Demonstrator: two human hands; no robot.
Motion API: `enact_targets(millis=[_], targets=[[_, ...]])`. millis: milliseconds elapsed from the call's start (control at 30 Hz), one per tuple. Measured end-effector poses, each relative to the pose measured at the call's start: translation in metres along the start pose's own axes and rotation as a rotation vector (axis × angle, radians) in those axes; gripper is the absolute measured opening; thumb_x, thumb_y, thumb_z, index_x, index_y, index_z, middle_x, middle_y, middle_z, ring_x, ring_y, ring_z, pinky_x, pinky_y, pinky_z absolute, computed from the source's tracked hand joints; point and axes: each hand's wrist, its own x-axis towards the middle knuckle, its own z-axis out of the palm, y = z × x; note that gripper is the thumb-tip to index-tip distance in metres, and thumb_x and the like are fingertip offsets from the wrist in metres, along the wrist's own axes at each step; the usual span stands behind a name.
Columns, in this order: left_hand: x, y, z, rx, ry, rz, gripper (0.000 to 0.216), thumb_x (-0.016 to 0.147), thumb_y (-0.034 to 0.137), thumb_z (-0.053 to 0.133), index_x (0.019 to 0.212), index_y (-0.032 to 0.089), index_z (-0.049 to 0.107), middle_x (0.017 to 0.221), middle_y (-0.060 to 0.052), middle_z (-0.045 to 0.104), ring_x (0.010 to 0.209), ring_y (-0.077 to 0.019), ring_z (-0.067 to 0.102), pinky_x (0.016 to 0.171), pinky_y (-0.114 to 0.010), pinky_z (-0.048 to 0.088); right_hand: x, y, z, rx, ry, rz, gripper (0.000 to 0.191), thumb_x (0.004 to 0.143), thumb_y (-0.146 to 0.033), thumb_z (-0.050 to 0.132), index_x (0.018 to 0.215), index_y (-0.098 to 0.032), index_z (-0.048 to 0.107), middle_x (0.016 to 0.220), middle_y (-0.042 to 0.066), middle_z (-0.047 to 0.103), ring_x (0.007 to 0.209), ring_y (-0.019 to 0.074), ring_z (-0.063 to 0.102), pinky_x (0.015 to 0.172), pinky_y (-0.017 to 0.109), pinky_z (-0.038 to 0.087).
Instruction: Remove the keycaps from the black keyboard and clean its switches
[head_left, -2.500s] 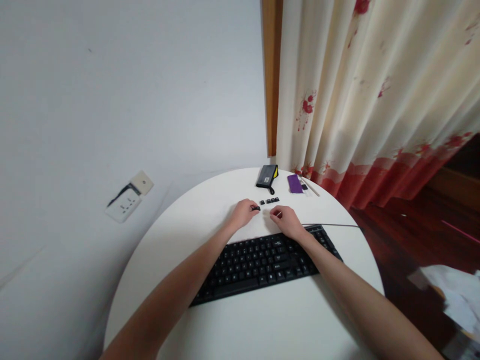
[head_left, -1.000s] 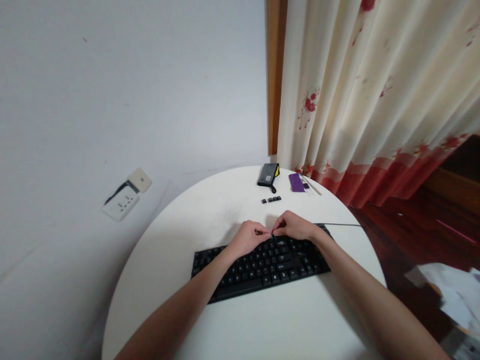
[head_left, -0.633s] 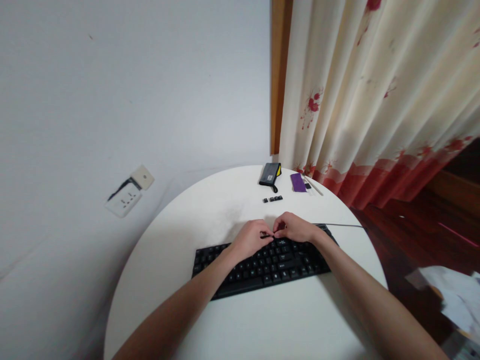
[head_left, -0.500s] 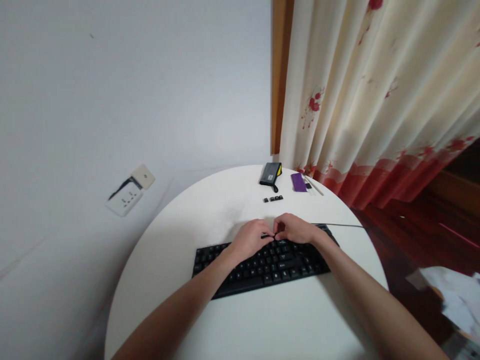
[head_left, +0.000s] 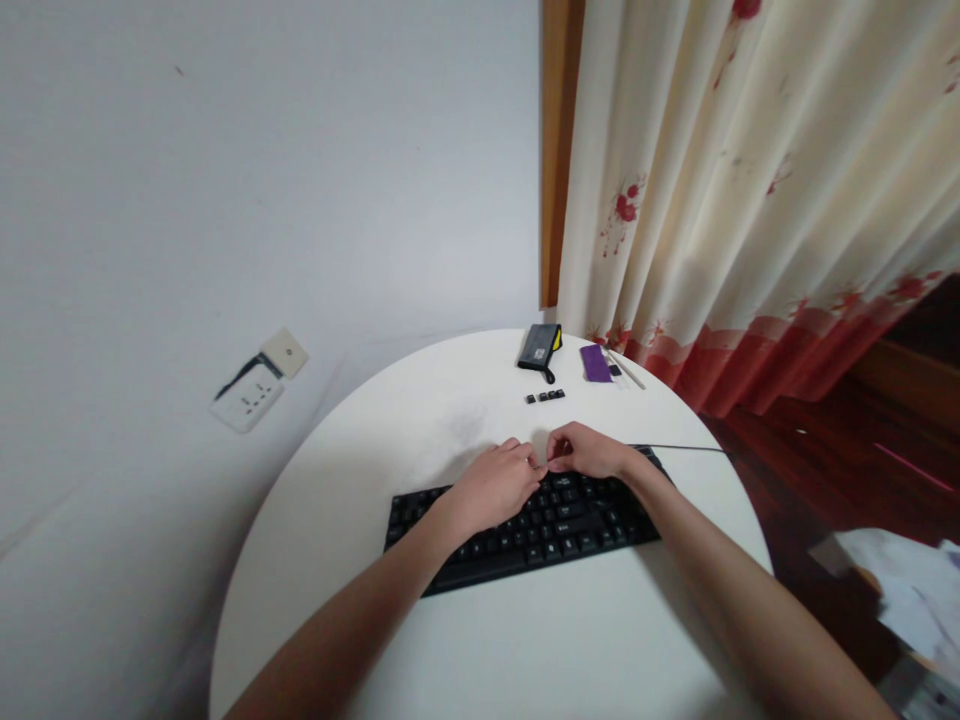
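A black keyboard (head_left: 517,535) lies slightly aslant on the round white table (head_left: 540,640). My left hand (head_left: 499,485) rests over the keyboard's upper middle, its fingers drawn together toward the right. Just beside it, my right hand (head_left: 586,452) has thumb and forefinger pinched close to the left fingertips, above the back row of keys. Whatever lies between the fingertips of either hand is too small or hidden to make out. Beyond the hands, several loose black keycaps (head_left: 553,395) stand in a short row on the table.
A grey and black pouch (head_left: 538,346) with yellow inside lies at the table's far edge. To its right are a purple cloth (head_left: 596,364) and a thin pale stick (head_left: 628,372). The keyboard cable (head_left: 690,448) runs right. A wall socket (head_left: 249,398) and a curtain (head_left: 712,200) flank the table.
My left fingers have shifted slightly and now meet the right fingertips more closely, covering the small dark gap between them. The right hand stays nearly in place.
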Motion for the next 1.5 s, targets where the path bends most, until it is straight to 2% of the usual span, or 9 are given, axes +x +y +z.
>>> enact_targets(millis=[433,567,667,733,800,933,1100,1200,1500], targets=[[0.000,-0.003,0.007,-0.091,-0.004,-0.014,0.040,0.101,0.031,0.037,0.087,0.017,0.072,0.097,-0.009,0.064,0.094,-0.0213,0.059,0.089,-0.034,0.044,0.007,0.010,0.001,-0.084,0.029,0.094,0.010,0.066,-0.019,0.070,0.071,-0.014,0.063,0.060,-0.002,0.059,0.059,0.0124,0.051,0.055,0.024,0.038],[0.001,-0.016,0.005,-0.275,-0.037,-0.005,0.028,0.097,0.032,0.049,0.094,0.021,0.074,0.103,-0.005,0.066,0.094,-0.0181,0.062,0.085,-0.028,0.046,0.006,0.011,0.000,-0.053,0.020,0.080,0.011,0.067,-0.021,0.070,0.073,-0.013,0.064,0.061,-0.002,0.060,0.059,0.0124,0.052,0.055,0.023,0.038],[0.020,-0.038,0.004,-0.445,-0.064,-0.046,0.018,0.090,0.028,0.059,0.094,0.021,0.075,0.098,-0.003,0.070,0.089,-0.0158,0.065,0.081,-0.024,0.048,0.005,0.013,-0.003,-0.015,-0.003,0.050,0.016,0.069,-0.026,0.072,0.076,-0.013,0.066,0.064,-0.002,0.062,0.061,0.0122,0.054,0.058,0.023,0.040],[0.041,-0.056,0.006,-0.431,0.079,-0.262,0.019,0.087,0.026,0.064,0.099,0.017,0.074,0.095,-0.005,0.072,0.084,-0.0162,0.066,0.077,-0.024,0.049,0.005,0.015,-0.007,0.019,0.014,0.025,0.021,0.073,-0.034,0.071,0.076,-0.013,0.067,0.065,-0.001,0.064,0.062,0.0121,0.054,0.060,0.023,0.042],[0.065,-0.073,0.012,-0.348,0.200,-0.413,0.026,0.083,0.026,0.068,0.106,0.015,0.072,0.105,-0.008,0.071,0.091,-0.0192,0.066,0.085,-0.027,0.049,0.005,0.018,-0.009,0.061,0.097,0.033,0.027,0.079,-0.040,0.066,0.072,-0.013,0.066,0.064,0.001,0.065,0.061,0.0124,0.055,0.060,0.023,0.043],[0.105,-0.093,0.034,-0.293,0.248,-0.482,0.045,0.076,0.027,0.078,0.117,0.012,0.067,0.111,-0.012,0.068,0.104,-0.0241,0.062,0.095,-0.032,0.045,0.009,0.024,-0.014,0.086,0.286,0.103,0.031,0.085,-0.039,0.058,0.068,-0.013,0.064,0.061,0.004,0.065,0.057,0.0138,0.058,0.056,0.024,0.044],[0.129,-0.091,0.059,-0.270,0.282,-0.518,0.047,0.075,0.029,0.079,0.118,0.015,0.066,0.112,-0.011,0.065,0.103,-0.0234,0.062,0.093,-0.032,0.046,0.012,0.034,-0.031,0.008,0.571,0.166,0.023,0.084,-0.029,0.055,0.068,-0.014,0.063,0.064,0.007,0.067,0.057,0.0147,0.059,0.058,0.025,0.043],[0.134,-0.088,0.061,-0.272,0.297,-0.514,0.029,0.081,0.027,0.072,0.109,0.016,0.071,0.104,-0.010,0.067,0.097,-0.0224,0.063,0.088,-0.031,0.047,0.011,0.039,-0.040,-0.017,0.678,0.171,0.022,0.084,-0.027,0.054,0.068,-0.015,0.063,0.065,0.007,0.068,0.058,0.0156,0.060,0.059,0.026,0.043],[0.109,-0.063,0.040,-0.385,0.288,-0.347,0.017,0.079,0.022,0.074,0.095,0.017,0.077,0.092,-0.006,0.073,0.084,-0.0183,0.065,0.080,-0.027,0.047,0.006,0.021,-0.035,-0.056,0.604,-0.083,0.008,0.077,-0.024,0.066,0.080,-0.017,0.067,0.082,0.004,0.071,0.071,0.0151,0.062,0.071,0.027,0.047]])
